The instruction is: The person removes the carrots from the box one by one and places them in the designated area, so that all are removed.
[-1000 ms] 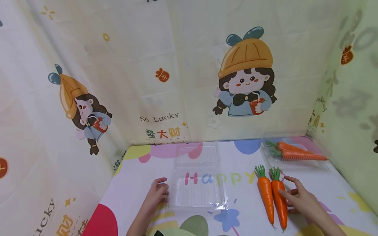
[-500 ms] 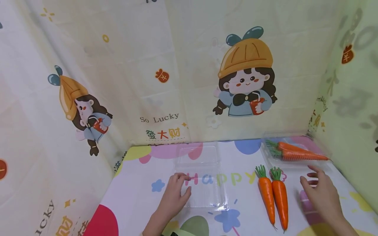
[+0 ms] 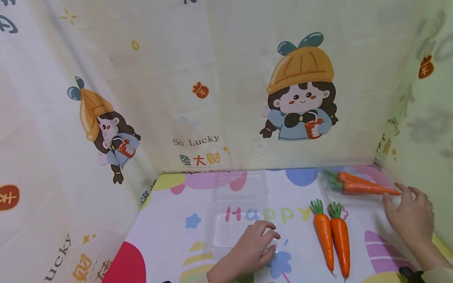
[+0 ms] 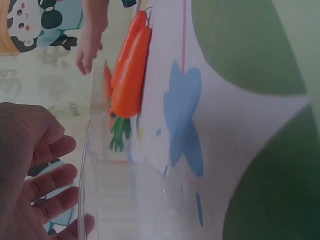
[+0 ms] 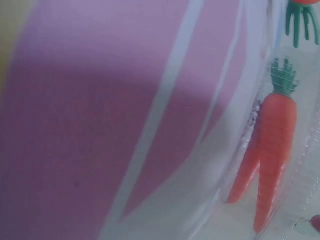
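- Carrots (image 3: 340, 243), four: two side by side on the bench (image 3: 162, 220), two inside the far box (image 3: 354, 199).
- Clear boxes, two; the near box (image 3: 219, 236) lies open.
- Left hand (image 3: 253, 245): grip loose, fingers parted, at the near box's corner.
- Right hand (image 3: 412, 214): at the far box's end; cannot tell whether its grip holds anything.
- Writing: "Happy" on the bench; "So Lucky", "發大财" on the back cloth (image 3: 233, 86).
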`<state>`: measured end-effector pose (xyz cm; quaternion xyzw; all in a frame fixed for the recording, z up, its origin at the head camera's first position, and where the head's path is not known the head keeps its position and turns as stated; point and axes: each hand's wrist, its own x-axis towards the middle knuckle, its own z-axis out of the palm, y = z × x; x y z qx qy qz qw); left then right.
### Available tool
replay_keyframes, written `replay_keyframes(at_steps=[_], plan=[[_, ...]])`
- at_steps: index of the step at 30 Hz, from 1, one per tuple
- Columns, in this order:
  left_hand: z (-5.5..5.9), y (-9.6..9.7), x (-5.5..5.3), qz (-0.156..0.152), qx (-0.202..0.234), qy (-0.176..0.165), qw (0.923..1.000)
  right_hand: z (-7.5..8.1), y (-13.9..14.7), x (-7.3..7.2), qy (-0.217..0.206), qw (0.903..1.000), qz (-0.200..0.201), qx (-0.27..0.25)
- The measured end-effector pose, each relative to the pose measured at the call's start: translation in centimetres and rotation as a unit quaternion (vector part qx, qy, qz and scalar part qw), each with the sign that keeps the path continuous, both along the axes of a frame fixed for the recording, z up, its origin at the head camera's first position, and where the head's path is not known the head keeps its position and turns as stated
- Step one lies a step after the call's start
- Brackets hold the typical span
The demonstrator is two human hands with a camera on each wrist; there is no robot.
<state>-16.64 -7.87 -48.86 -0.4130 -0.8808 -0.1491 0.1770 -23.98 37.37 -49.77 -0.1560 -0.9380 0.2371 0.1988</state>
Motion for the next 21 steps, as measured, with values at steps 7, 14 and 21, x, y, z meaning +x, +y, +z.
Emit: replay_keyframes(at_steps=[7, 14, 21], plan=[[-0.7, 1.1, 0.2, 0.017, -0.017, -0.006, 0.9997, -1.2, 0.3, -1.0, 0.01, 0.9957, 0.075, 0.053], [-1.5, 1.2, 0.4, 0.024, -0.005, -0.004, 0.9997, -1.7, 0.2, -1.3, 0.022, 0.9933, 0.11, 0.03], [-1.9, 1.1, 0.5, 0.023, 0.008, -0.009, 0.9997, -1.3, -0.1, -1.3, -0.014, 0.9938, 0.109, 0.019]])
